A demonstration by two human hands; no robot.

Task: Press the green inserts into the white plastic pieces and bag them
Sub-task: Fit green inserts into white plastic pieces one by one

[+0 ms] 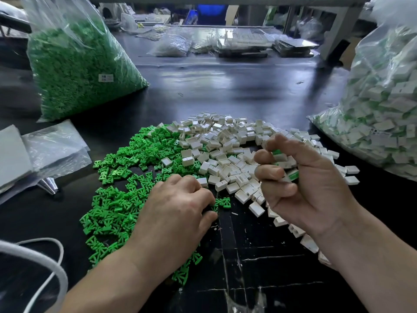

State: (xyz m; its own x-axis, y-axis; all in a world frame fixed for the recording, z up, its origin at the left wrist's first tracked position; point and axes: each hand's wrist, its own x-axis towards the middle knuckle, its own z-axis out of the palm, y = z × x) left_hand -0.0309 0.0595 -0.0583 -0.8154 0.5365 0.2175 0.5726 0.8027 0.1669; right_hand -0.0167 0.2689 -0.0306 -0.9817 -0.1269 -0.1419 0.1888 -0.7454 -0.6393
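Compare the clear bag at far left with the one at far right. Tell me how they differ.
The left bag holds only green inserts; the right bag holds white pieces with green showing among them. The left bag bears a small white label; none shows on the right bag. Both are clear plastic, bulging full, on the black table.

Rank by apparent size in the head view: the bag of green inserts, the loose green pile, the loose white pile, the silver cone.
1. bag of green inserts
2. loose green pile and loose white pile, tied: similar spread, partly hidden by the left hand and right hand
3. silver cone, clearly smallest
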